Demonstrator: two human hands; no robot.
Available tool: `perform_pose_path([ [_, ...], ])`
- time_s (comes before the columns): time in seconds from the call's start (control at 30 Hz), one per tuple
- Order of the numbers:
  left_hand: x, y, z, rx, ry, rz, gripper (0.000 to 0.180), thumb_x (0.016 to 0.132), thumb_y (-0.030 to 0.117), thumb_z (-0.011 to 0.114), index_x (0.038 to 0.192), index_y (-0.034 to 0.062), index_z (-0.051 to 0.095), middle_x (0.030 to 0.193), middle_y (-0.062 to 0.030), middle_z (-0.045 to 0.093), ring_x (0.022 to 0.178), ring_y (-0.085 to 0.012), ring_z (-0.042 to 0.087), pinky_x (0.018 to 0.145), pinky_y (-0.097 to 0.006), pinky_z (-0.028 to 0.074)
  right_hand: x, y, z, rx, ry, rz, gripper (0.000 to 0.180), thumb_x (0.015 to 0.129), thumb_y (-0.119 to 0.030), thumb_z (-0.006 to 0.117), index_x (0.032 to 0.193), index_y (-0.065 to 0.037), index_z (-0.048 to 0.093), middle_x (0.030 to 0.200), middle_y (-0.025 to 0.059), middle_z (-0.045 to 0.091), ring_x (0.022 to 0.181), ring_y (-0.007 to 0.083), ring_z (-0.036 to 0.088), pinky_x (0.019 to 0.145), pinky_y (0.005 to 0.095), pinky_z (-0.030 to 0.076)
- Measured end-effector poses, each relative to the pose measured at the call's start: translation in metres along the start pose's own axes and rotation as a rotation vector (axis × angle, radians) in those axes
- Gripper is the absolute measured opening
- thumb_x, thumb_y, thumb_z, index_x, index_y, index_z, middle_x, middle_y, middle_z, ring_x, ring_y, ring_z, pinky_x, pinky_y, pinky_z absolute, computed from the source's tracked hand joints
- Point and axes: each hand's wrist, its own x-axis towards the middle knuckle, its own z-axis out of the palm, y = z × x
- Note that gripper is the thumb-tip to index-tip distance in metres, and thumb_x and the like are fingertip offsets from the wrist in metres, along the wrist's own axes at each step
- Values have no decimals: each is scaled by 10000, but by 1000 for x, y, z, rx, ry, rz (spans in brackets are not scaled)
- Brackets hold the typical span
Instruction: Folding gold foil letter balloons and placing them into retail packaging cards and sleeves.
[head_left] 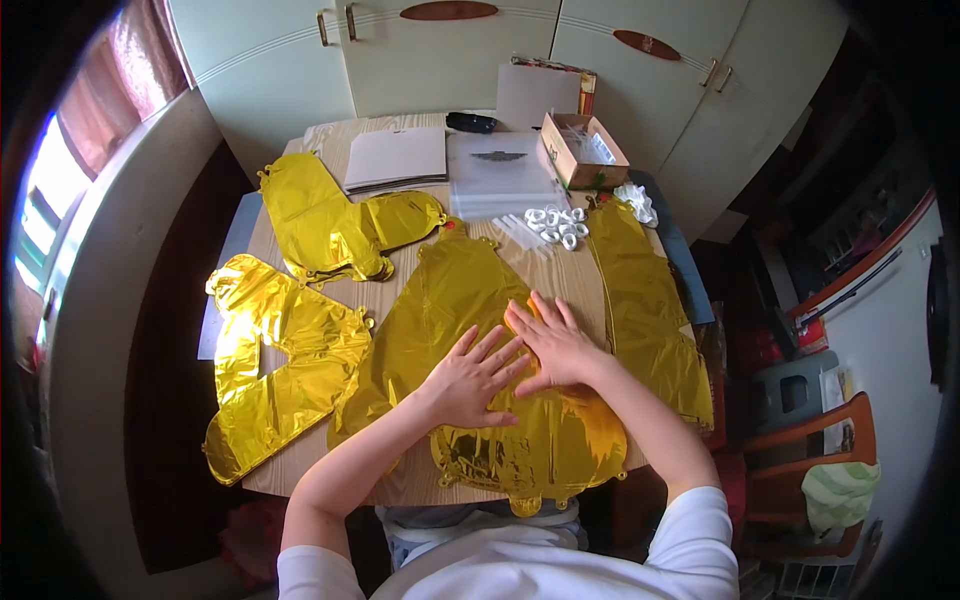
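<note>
A large flat gold foil balloon [470, 290] lies in the middle of the wooden table, its rounded lower end reaching the near edge. My left hand [470, 380] rests flat on it, fingers spread and pointing up to the right. Just right of it, my right hand [552, 345] also presses on the foil with its fingers apart. The fingertips of the left hand come close to the right palm. Neither hand grips anything. More deflated gold foil balloons lie around: an angular one [285, 365] at the left, another [310, 215] at the far left, and a long one [648, 310] at the right.
White ribbon rolls [556, 226] and clear strips [522, 235] lie beyond my hands. Farther back are a paper stack [398, 157], a clear plastic bag [505, 175], a cardboard box [588, 150] and a black item [470, 122]. A wooden chair [810, 470] stands to the right; cabinets [460, 60] line the back.
</note>
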Motion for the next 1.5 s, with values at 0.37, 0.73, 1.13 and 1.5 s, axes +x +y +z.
perform_pose_path([
  [0.37,-2,-2,3,-26,32,5,1000,757,819,479,1507,172,347,1549,-173,311,1434,-452,220,1157,-603,138,-155,-49,9,274,436,236,718,778,-445,760,1338,-57,531,1443,147,435,1334,360,372,1083,511,305],
  [0.73,2,0,0,-17,-4,2,1025,733,832,499,1503,172,353,1549,-177,309,1439,-446,213,1161,-599,139,-211,-173,84,2030,843,911,177,929,-86,618,1083,-49,539,1025,65,611,861,113,588,660,234,442],
  [1.13,0,-2,3,-22,26,-1,753,906,641,407,1514,203,333,1573,-134,283,1449,-417,214,1165,-583,136,-151,-173,35,613,900,277,210,770,-74,719,958,-43,631,1107,136,612,1006,346,608,848,430,488],
  [1.5,2,-8,-4,-217,-136,-47,641,996,534,244,1529,183,299,1604,-103,215,1480,-361,153,1185,-547,74,-130,-175,46,497,650,3,142,776,-59,696,897,-66,621,1105,98,619,1136,292,596,1000,451,477],
])
